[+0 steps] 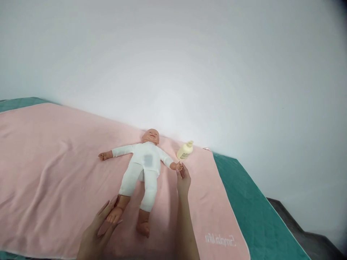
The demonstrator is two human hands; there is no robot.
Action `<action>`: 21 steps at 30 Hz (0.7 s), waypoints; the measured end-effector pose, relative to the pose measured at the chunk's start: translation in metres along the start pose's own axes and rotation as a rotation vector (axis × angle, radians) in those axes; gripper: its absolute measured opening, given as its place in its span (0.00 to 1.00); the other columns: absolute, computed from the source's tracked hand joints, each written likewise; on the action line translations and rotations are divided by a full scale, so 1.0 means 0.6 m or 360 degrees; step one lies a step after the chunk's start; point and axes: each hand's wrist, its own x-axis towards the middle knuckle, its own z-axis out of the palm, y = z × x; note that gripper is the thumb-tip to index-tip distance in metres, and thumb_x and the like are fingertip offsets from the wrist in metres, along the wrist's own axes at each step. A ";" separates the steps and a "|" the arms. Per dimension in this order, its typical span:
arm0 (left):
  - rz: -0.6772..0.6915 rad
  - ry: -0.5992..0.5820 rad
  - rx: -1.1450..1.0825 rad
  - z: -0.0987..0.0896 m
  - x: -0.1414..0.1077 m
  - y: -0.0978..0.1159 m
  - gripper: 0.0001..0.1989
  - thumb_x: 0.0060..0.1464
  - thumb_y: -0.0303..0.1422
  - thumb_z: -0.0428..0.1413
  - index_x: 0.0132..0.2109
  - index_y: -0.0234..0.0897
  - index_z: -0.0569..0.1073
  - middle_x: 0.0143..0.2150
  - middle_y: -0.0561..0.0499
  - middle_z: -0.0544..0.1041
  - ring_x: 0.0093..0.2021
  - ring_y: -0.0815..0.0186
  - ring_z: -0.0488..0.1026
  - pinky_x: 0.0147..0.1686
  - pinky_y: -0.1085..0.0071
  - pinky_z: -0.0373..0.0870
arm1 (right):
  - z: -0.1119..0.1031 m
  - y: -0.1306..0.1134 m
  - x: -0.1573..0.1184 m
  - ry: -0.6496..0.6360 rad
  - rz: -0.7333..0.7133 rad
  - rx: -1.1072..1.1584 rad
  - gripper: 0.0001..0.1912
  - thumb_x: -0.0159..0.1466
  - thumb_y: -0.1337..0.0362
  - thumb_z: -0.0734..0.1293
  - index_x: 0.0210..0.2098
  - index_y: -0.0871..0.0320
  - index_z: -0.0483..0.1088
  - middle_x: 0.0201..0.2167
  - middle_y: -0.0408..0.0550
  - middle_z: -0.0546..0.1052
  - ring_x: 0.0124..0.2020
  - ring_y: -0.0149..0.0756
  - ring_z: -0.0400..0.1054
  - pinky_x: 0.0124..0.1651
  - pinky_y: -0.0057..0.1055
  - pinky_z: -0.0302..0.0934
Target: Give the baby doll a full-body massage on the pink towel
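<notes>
A baby doll [146,157] in a white outfit lies on its back on a pink blanket [81,144], its head toward the wall and its arms spread. My left hand [101,225] is around the doll's foot at the left, with the thumb and fingers on either side of it. With its fingertips, my right hand [183,178] pinches the doll's hand at the right. Just beyond that hand, a pale yellow pump bottle [185,151] stands tilted on the blanket.
Under the blanket is a green quilted cover [249,195], showing along the right side and at the far left corner. A white wall [173,65] rises behind. Something dark grey [306,231] is at the lower right.
</notes>
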 end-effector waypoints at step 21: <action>0.0858 -0.0126 0.0750 0.102 0.092 0.102 0.30 0.56 0.48 0.54 0.62 0.40 0.72 0.59 0.46 0.77 0.57 0.51 0.76 0.53 0.57 0.77 | 0.128 -0.038 -0.072 -0.0314 -0.1430 -0.0672 0.14 0.73 0.64 0.62 0.51 0.56 0.78 0.51 0.48 0.81 0.54 0.42 0.75 0.54 0.40 0.71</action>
